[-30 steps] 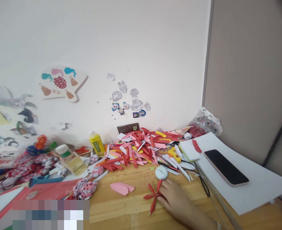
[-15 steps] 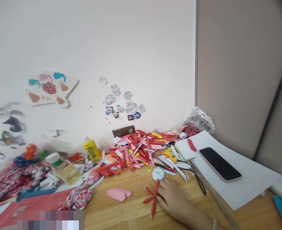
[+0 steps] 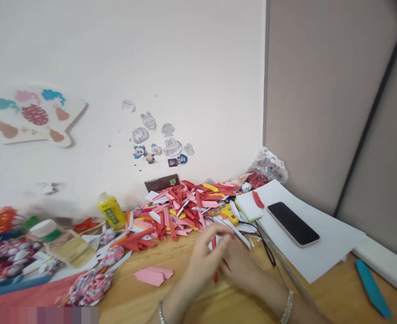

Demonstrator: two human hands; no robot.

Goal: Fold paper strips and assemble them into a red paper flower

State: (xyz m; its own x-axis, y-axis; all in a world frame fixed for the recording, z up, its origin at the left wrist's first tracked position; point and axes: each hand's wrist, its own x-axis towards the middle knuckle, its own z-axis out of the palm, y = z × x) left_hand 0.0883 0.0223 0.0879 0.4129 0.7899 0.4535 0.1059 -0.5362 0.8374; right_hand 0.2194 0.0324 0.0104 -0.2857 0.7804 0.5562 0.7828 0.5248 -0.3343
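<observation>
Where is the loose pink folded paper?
In the head view, the pink folded paper lies left of centre on the table, between the left hand and the patterned bundle.

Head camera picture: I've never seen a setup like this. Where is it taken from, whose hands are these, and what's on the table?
There is no machine here. One camera, worn on a person's head, looks forward and down, so the left hand and right hand in front are the wearer's own, both bare.

They meet over the wooden table, with red folded paper showing between them. The fingers overlap, so which hand grips it is hard to tell.

Pink folded paper lies left of the hands. Behind them is a paper heap, mostly red and pink, with a yellow bottle to its left. To the right, a phone rests on white paper.
</observation>
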